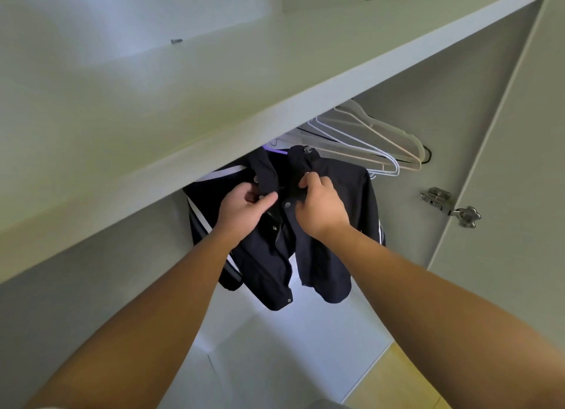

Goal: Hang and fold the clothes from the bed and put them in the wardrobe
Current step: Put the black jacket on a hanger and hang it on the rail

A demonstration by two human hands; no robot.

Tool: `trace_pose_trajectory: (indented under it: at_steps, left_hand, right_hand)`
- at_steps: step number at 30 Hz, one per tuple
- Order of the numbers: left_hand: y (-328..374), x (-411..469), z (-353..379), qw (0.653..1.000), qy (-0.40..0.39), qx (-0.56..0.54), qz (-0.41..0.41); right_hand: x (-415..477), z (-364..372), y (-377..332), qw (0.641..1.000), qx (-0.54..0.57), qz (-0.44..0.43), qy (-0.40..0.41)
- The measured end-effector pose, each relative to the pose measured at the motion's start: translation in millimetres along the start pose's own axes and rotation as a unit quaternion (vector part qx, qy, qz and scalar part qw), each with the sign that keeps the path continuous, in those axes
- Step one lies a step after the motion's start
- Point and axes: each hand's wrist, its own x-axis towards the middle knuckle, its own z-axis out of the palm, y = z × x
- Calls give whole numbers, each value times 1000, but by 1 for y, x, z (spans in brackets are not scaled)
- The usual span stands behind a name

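Seems to fasten the dark jacket (266, 274), hung under the wardrobe shelf (214, 103), empty hangers (367, 145) at two o'clock. Pinches its front edges with left hand (241, 208) and right hand (321, 208). Next, likely: align snaps, press.

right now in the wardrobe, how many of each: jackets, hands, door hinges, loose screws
jacket: 1
hands: 2 (left hand, right hand, both pinching the jacket front)
door hinge: 1
screw: 1
total: 5
The empty hangers overlap too much to count.
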Motion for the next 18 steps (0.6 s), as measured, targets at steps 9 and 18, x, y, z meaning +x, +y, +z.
trace_pose_trajectory:
  at_steps: [9, 18]
  left_hand:
    - [8, -3, 16, 999, -8, 13, 34]
    - [33, -9, 29, 998, -5, -39, 44]
  right_hand:
    - [-3, 24, 21, 984, -43, 130, -110]
    - [-12, 72, 42, 964, -61, 219, -135]
